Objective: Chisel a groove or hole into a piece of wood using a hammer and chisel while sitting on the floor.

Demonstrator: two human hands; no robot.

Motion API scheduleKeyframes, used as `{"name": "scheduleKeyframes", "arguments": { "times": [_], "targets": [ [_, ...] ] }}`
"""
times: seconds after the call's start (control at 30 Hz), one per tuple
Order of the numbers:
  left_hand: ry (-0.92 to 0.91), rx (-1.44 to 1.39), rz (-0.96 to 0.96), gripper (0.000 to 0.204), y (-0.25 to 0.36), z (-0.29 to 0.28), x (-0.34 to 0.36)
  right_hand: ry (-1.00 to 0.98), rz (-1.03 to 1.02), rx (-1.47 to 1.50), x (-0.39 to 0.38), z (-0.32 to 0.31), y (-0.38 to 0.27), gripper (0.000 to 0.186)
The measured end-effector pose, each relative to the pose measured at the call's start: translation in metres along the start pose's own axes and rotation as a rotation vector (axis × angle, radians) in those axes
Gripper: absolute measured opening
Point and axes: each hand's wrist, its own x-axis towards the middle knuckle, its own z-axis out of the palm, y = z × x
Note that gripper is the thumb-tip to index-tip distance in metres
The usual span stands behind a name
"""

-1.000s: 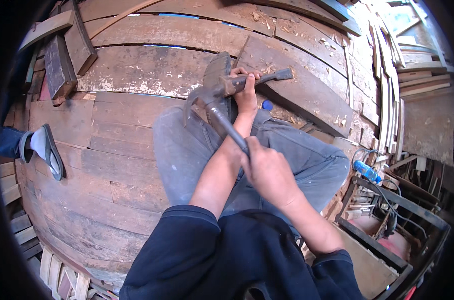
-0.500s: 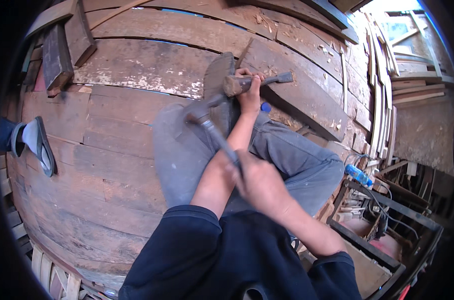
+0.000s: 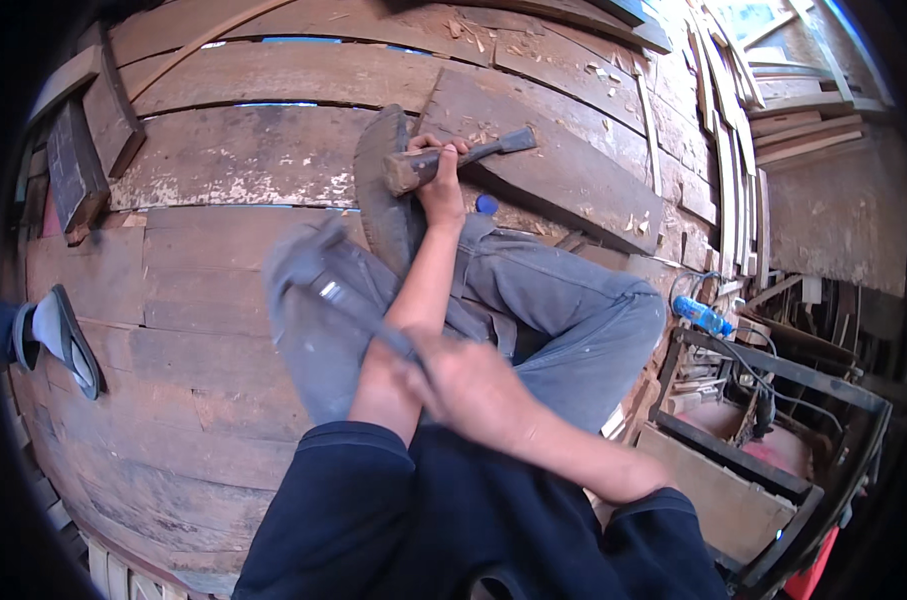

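My left hand [image 3: 440,195] is closed around a chisel [image 3: 403,173] with a worn wooden handle. Its flat metal blade points right, over a thick wooden board [image 3: 583,185] with shavings on it. Nearer to me, my right hand [image 3: 465,388] grips the shaft of a hammer [image 3: 361,312]. Motion blurs the hammer, whose head is over my left knee, apart from the chisel handle. Beside my left hand lies a long, dark grey curved piece [image 3: 378,185]; I cannot tell what it is. A small blue cap [image 3: 485,204] sits close to my left wrist.
My bent legs in grey trousers [image 3: 563,290] rest on a plank floor [image 3: 223,350]. At the left is another person's sandalled foot [image 3: 65,340], near stacked wood blocks [image 3: 78,175]. To the right are a blue bottle [image 3: 701,315], a metal frame [image 3: 773,465] with cables, and leaning wood strips [image 3: 728,190].
The hammer has swung left and away from the chisel handle. My left hand still holds the chisel over the board. The whole view has shifted somewhat.
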Motion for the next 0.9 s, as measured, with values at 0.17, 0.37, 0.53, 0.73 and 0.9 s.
{"name": "scheduleKeyframes", "arguments": {
  "times": [0.17,0.37,0.53,0.73,0.9],
  "targets": [
    [-0.001,-0.011,-0.035,0.022,-0.005,0.001,0.0,-0.083,-0.144,0.091,-0.014,-0.001,-0.027,0.03],
    [0.013,-0.263,-0.115,0.017,-0.007,0.006,0.007,0.058,-0.071,0.209,-0.049,-0.017,0.019,0.027],
    [0.11,-0.856,-0.209,0.006,0.022,0.028,0.035,0.279,0.244,0.34,-0.109,-0.019,0.059,0.022],
    [0.008,-0.552,-0.074,0.012,0.057,0.035,0.053,0.57,0.675,0.562,-0.197,-0.006,0.118,0.015],
    [-0.117,-0.03,0.052,0.028,0.075,0.085,0.059,0.724,0.745,1.018,-0.206,0.006,0.179,0.022]
  ]
}}
